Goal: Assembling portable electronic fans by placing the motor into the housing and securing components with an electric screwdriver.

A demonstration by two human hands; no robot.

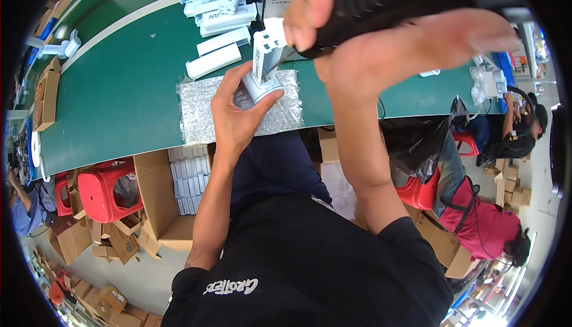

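My left hand [232, 109] grips the round base of a pale blue plastic housing [265, 62], thumb on one side and fingers on the other. The housing stands up from its base over a sheet of bubble wrap [199, 109] at the table's near edge. Close to the camera, my right hand [357, 68] holds a black power screwdriver [387, 5], its ribbed body crossing the upper right. The screwdriver's front end points down-left at the housing's open side. Whether its thin bit touches a screw there, I cannot tell.
Similar pale housings [229, 14] lie piled on the green table [119, 89], with two loose white covers [214, 62] nearer me. An open carton [156, 193] of packed pale parts stands below the edge, by a red stool [104, 193]. Co-workers [485, 226] sit at both sides.
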